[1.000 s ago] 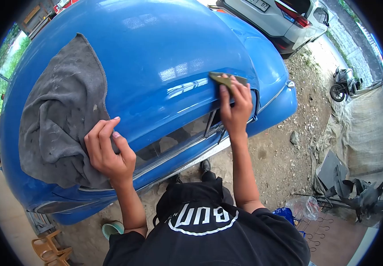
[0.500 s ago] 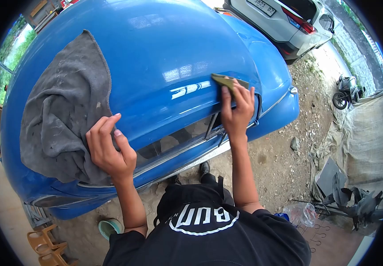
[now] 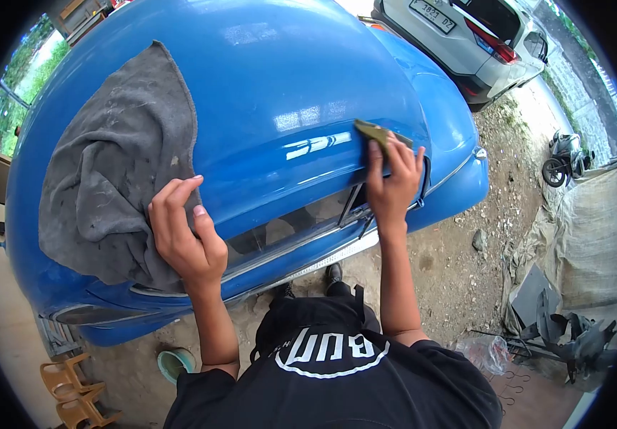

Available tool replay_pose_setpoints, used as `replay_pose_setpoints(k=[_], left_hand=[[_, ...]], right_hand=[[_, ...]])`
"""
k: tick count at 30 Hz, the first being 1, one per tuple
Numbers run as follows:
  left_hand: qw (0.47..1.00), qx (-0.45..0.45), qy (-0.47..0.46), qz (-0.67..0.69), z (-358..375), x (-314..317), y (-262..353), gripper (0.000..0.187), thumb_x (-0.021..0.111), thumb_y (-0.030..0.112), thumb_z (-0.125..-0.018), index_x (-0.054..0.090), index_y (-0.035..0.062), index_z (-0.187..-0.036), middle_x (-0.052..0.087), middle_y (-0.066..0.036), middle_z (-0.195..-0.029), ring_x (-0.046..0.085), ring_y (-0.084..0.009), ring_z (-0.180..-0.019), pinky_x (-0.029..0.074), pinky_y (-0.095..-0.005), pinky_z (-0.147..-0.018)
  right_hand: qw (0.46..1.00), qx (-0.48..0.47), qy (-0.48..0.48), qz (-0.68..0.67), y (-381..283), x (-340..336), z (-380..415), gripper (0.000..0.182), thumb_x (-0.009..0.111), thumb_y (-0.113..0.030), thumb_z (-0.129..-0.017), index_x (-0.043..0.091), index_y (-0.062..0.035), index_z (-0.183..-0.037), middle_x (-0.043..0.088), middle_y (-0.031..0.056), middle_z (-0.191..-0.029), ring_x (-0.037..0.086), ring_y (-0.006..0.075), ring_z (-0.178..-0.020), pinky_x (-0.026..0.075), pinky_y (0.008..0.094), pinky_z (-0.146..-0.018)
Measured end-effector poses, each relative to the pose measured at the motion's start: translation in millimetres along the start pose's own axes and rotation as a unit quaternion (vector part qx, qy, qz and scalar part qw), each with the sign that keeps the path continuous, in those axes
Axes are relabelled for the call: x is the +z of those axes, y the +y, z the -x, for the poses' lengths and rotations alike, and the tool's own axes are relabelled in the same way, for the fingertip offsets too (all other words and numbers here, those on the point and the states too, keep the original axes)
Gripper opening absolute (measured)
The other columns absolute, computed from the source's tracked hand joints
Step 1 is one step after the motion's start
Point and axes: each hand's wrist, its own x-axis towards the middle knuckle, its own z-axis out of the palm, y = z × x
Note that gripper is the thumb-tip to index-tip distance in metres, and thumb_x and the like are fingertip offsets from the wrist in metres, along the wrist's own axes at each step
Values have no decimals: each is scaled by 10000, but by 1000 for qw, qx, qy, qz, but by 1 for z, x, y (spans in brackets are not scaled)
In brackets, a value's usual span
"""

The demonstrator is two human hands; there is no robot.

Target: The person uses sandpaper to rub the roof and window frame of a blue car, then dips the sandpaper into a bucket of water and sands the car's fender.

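My right hand presses a folded olive-green cloth against the roof of a blue car, close above the side window. Its fingers lie over the cloth, and one corner sticks out to the left. At the rear of the roof a large grey cloth is draped in loose folds. Over the right edge of this grey cloth, my left hand is raised with fingers apart and curved, holding nothing.
A white car stands beyond the blue car's front. Dirt and gravel lie to the right, with a motorbike farther off. Behind me are a green bucket, brown plastic chairs and dark scrap parts.
The view has shifted slightly, so the car appears a little farther right. My right fingers are spread somewhat wider over the olive-green cloth. My left hand stays raised by the grey cloth.
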Motion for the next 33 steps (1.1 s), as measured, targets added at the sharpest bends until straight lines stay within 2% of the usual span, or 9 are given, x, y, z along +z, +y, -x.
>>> replay_pose_setpoints(k=[2, 8, 10, 14, 17, 22, 26, 29, 33], left_hand=[[1000, 11, -6, -14, 1, -1, 0, 331, 499, 37, -814, 680, -1, -1088, 667, -165, -1089, 629, -341, -984, 486, -446, -897], [999, 6, 45, -1, 1, 11, -1, 320, 506, 68, -845, 679, 1, -1105, 666, -157, -1063, 625, -327, -933, 490, -432, -836], [999, 8, 37, -10, 0, 10, 0, 328, 500, 72, -849, 671, -6, -1117, 672, -155, -1054, 629, -320, -930, 491, -426, -832], [999, 20, 25, -26, 1, 10, -1, 323, 497, 73, -847, 675, 1, -1107, 679, -146, -1044, 637, -319, -943, 484, -432, -850], [999, 25, 16, -38, 2, 7, -2, 304, 500, 82, -855, 682, 7, -1087, 682, -143, -1040, 643, -323, -954, 477, -438, -867], [998, 35, 11, -60, 2, 9, -1, 316, 512, 45, -838, 692, -6, -1093, 681, -143, -1063, 620, -303, -946, 486, -407, -877], [998, 17, 20, -58, 3, 11, -2, 281, 504, 124, -889, 696, 17, -1065, 686, -139, -1028, 642, -329, -966, 478, -441, -886], [998, 18, 16, -50, 3, 11, -2, 283, 505, 125, -885, 700, 23, -1063, 688, -136, -1027, 639, -327, -966, 479, -440, -881], [997, 25, 5, -79, 3, 10, -2, 284, 508, 124, -881, 707, 31, -1062, 694, -133, -1041, 636, -323, -971, 482, -439, -875]], right_hand=[[1000, -4, 6, -2, 1, 7, 2, 188, 678, -206, -951, 767, -138, -1102, 738, 43, -1156, 661, 262, -1186, 273, 565, -1186], [968, -103, -81, -213, -124, 21, 35, 258, 744, -227, -888, 771, -252, -1143, 732, -41, -1156, 640, 203, -1208, 248, 558, -1213], [973, -137, -75, -169, -94, 15, 20, 260, 740, -227, -882, 759, -232, -1141, 727, -63, -1154, 642, 177, -1192, 208, 572, -1230], [999, 1, 2, -35, 19, 4, -5, 166, 701, -216, -951, 785, -156, -1081, 748, 21, -1111, 679, 232, -1157, 218, 573, -1213], [998, 36, 12, -45, 26, 7, -6, 185, 682, -206, -963, 775, -141, -1109, 744, 61, -1141, 665, 282, -1182, 262, 585, -1193], [957, -118, -104, -243, -109, 17, 28, 340, 728, -186, -876, 732, -216, -1214, 700, 5, -1271, 602, 255, -1288, 302, 592, -1198], [973, -126, -113, -158, -56, 6, 2, 331, 718, -195, -903, 737, -229, -1231, 704, -25, -1284, 596, 222, -1309, 250, 604, -1214], [996, 7, -54, -74, 42, 3, -18, 266, 653, -216, -986, 747, -198, -1235, 721, 30, -1266, 607, 255, -1305, 237, 607, -1207], [993, 84, 7, -78, 56, 11, -17, 267, 612, -231, -1022, 739, -167, -1248, 722, 70, -1263, 607, 293, -1304, 252, 610, -1192]])
